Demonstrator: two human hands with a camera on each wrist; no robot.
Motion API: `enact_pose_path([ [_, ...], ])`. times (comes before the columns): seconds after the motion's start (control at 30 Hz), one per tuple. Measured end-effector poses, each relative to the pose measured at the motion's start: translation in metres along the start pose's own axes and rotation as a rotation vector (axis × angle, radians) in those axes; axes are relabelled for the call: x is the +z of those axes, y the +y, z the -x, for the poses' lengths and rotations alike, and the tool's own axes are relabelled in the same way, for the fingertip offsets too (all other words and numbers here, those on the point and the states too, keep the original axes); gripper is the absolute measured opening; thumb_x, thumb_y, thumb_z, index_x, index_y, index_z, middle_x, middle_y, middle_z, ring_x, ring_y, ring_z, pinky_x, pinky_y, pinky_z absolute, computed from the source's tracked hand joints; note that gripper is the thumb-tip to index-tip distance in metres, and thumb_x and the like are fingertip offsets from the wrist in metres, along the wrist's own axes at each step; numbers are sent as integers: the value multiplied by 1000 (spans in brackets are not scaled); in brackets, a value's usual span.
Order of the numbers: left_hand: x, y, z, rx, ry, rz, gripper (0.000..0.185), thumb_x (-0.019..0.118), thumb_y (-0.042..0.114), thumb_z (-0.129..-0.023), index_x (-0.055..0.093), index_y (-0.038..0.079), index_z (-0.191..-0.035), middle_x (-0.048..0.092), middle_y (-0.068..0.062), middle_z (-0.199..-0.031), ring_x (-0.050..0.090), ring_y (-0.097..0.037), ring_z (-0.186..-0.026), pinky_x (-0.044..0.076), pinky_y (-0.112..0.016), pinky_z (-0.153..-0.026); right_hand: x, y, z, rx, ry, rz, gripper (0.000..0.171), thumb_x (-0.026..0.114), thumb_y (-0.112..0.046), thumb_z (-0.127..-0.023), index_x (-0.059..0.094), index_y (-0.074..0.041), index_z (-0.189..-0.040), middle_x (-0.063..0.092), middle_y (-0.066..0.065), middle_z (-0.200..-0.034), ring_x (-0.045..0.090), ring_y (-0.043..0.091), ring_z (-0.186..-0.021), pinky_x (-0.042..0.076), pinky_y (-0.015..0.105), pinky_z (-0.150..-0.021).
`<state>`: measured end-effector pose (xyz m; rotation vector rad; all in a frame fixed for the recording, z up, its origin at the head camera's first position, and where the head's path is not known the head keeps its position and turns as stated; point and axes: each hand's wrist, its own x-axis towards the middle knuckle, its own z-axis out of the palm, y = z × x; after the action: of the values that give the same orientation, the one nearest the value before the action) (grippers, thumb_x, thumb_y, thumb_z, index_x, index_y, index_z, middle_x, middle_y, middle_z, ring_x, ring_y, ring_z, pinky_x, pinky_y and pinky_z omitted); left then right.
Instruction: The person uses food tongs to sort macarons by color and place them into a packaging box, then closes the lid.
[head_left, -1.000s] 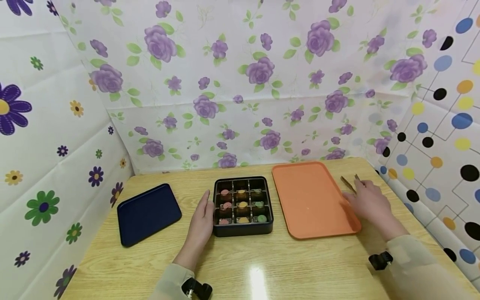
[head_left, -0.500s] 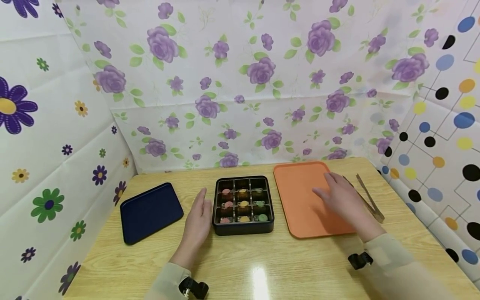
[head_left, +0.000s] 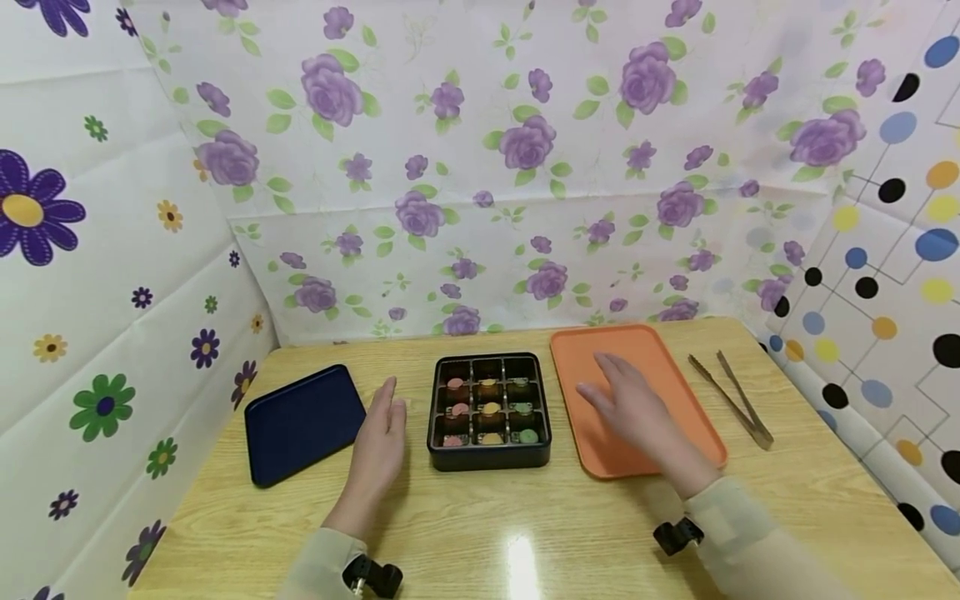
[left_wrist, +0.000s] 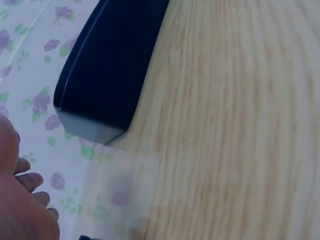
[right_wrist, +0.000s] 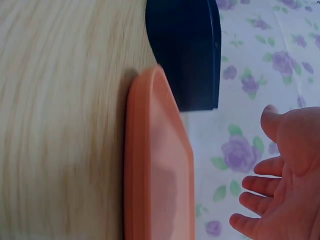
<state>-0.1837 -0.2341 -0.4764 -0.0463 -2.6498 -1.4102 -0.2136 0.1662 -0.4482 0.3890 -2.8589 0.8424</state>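
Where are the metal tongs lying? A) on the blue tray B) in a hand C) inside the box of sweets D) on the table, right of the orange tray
D: the tongs lie on the table just right of the orange tray, and neither hand touches them.

The head view looks forward and down from above the bench point(head_left: 480, 533), taking in everything. The left wrist view sits close beside the dark box point(left_wrist: 107, 70). The right wrist view skims the orange tray point(right_wrist: 157, 165), sharing that box point(right_wrist: 187, 50).
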Motion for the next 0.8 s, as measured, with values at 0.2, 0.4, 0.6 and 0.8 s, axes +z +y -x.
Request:
enact_pose_path([
  [0.2,-11,-4,1,-1,19,-43,71,25,55,-120,19,16,-179,15,-15,-183,14,-37,-168,21,-63,-132,13,-21,-3,-18,-11,-37,74,61,-38,-116,33,3,-171,36,30,-172,34,53,-157,32,70,-125],
  [0.4,-24,-8,4,-2,35,-90,69,26,52,-121,21,13,-178,17,-13,-183,12,-36,-169,19,-63,-133,26,-43,-8,-11,-40,-44,78,61,-45,-115,32,-1,-173,35,27,-174,33,49,-159,32,68,-126],
  [0.6,-39,-16,10,-34,48,-126,66,28,47,-122,23,13,-178,19,-9,-183,7,-31,-170,15,-60,-135,39,-65,-9,-33,-82,-93,79,62,-47,-114,31,-4,-174,32,25,-176,31,47,-161,33,67,-126],
  [0.8,-56,-21,16,-46,61,-156,65,30,45,-123,24,11,-178,18,-9,-184,8,-34,-170,14,-62,-134,53,-83,-9,-65,-94,-105,80,60,-50,-114,31,-8,-175,31,22,-177,32,45,-161,35,67,-125],
])
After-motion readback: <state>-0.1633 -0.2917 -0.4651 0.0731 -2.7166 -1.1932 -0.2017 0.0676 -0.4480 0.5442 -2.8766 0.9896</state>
